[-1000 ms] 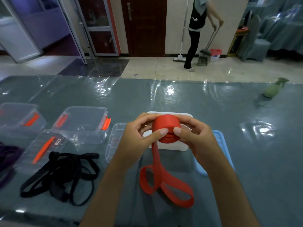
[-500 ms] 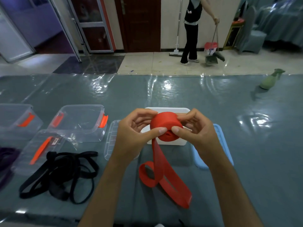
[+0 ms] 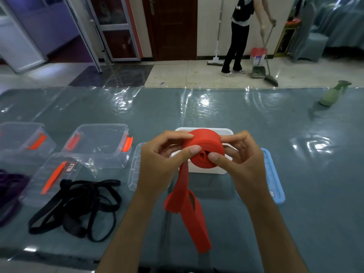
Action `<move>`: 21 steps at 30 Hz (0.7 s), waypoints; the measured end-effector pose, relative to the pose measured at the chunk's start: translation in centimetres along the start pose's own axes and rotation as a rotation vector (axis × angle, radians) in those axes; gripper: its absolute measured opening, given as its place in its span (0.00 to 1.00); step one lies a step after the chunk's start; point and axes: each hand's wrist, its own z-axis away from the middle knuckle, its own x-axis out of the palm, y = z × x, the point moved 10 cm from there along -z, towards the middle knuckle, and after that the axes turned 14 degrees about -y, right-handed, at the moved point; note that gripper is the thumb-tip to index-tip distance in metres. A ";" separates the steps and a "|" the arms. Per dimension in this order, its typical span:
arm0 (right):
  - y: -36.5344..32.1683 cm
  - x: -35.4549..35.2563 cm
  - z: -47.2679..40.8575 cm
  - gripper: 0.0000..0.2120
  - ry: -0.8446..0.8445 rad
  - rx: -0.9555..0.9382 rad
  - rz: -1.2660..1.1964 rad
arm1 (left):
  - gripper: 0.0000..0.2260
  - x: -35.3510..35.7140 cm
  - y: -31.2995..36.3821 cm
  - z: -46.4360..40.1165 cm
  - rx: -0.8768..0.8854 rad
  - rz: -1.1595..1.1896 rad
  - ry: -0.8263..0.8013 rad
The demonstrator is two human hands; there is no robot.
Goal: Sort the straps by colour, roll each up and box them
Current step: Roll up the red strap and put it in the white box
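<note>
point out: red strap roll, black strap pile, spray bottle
red strap roll (image 3: 204, 143): head view, outer face of the coil held between both hands.
black strap pile (image 3: 78, 207): head view, middle of the tangle on the table.
spray bottle (image 3: 331, 95): head view, green body, far right of the table.

No text can be read anywhere. A small white sticker with dark marks (image 3: 71, 166) sits on the clear plastic lid with an orange clasp (image 3: 49, 180), and blue print marks the red-and-white bag (image 3: 258, 56) on the floor; both are too blurred to make out.
</note>
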 end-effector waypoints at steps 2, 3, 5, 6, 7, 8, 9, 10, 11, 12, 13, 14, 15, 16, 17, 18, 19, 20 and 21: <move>-0.2 0.3 0.1 0.23 0.010 -0.036 -0.050 | 0.16 0.6 0.0 -0.2 0.006 0.056 -0.094; -0.1 0.5 0.1 0.24 0.015 -0.042 -0.084 | 0.19 0.7 -0.1 -0.3 -0.007 0.088 -0.142; 0.0 1.0 0.0 0.23 -0.005 -0.029 -0.131 | 0.21 0.7 -0.3 -0.3 -0.036 0.132 -0.195; 0.0 1.2 -0.2 0.21 -0.027 -0.009 -0.135 | 0.20 0.5 -0.1 -0.3 -0.030 0.129 -0.199; 0.0 1.2 -0.4 0.19 -0.044 0.016 -0.123 | 0.20 0.3 0.0 -0.4 -0.020 0.118 -0.186; -0.1 1.1 -0.7 0.17 -0.050 0.043 -0.098 | 0.21 0.0 0.2 -0.5 -0.017 0.109 -0.158; -0.2 0.9 -1.0 0.16 -0.044 0.065 -0.064 | 0.22 -0.3 0.3 -0.5 -0.021 0.103 -0.123; -0.4 0.7 -1.3 0.16 -0.037 0.078 -0.034 | 0.20 -0.6 0.3 -0.7 -0.024 0.092 -0.093; -0.6 0.7 -1.6 0.15 -0.039 0.081 -0.021 | 0.18 -0.8 0.5 -0.8 -0.018 0.076 -0.068; -0.9 1.0 -1.9 0.14 -0.048 0.073 -0.028 | 0.15 -0.9 0.7 -0.9 -0.008 0.057 -0.051; -1.3 1.3 -2.2 0.14 -0.055 0.048 -0.036 | 0.13 -1.0 0.9 -1.0 0.001 0.048 -0.040; -1.8 1.7 -2.6 0.16 -0.054 0.016 -0.044 | 0.12 -1.0 1.0 -1.1 0.007 0.060 -0.038; -2.1 2.0 -2.9 0.17 -0.049 -0.016 -0.060 | 0.11 -1.1 1.1 -1.4 0.005 0.082 -0.047; -2.4 2.3 -3.2 0.17 -0.042 -0.041 -0.089 | 0.12 -1.3 1.2 -1.6 -0.004 0.099 -0.070; -2.6 2.6 -3.4 0.17 -0.035 -0.056 -0.122 | 0.13 -1.4 1.2 -1.8 -0.026 0.112 -0.105; -2.6 3.0 -3.6 0.17 -0.028 -0.061 -0.149 | 0.15 -1.4 1.2 -2.0 -0.055 0.129 -0.148; -2.6 3.3 -3.7 0.18 -0.019 -0.060 -0.168 | 0.17 -1.4 1.4 -2.2 -0.076 0.152 -0.193; -2.6 3.5 -3.8 0.17 -0.012 -0.053 -0.174 | 0.17 -1.5 1.8 -2.4 -0.076 0.157 -0.217; -2.7 3.8 -3.9 0.15 -0.009 -0.043 -0.160 | 0.17 -1.9 2.4 -2.5 -0.056 0.142 -0.214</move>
